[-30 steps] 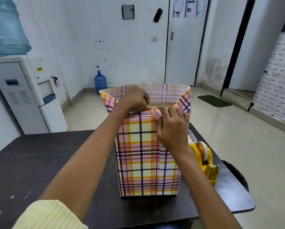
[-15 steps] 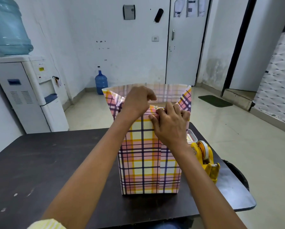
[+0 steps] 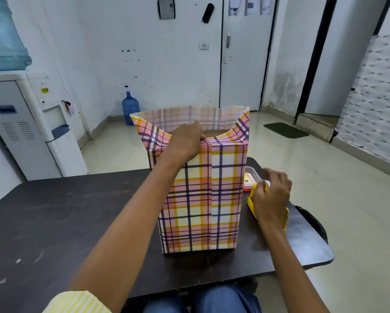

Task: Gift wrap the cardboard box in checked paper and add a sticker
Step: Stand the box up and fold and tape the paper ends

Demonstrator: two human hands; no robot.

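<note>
Dark table (image 3: 54,222), mid-table upright cardboard box (image 3: 217,132) sleeved in checked paper (image 3: 200,199), top flaps unfolded, left hand (image 3: 185,143) pinching the seam fold at the top edge, right hand (image 3: 271,197) over yellow tape dispenser (image 3: 250,201), grip blurred, can't tell; risk: one-handed tape pull drags dispenser, left slips, seam springs open.

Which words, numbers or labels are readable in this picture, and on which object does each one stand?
No text can be read.
Sheets on the door: print too small.
Yellow label on the water dispenser: blurred.
Label in the small box: blurred.
Checked paper: pattern only, no words.
Tape dispenser: mostly hidden by the right hand, no print shows.
</note>
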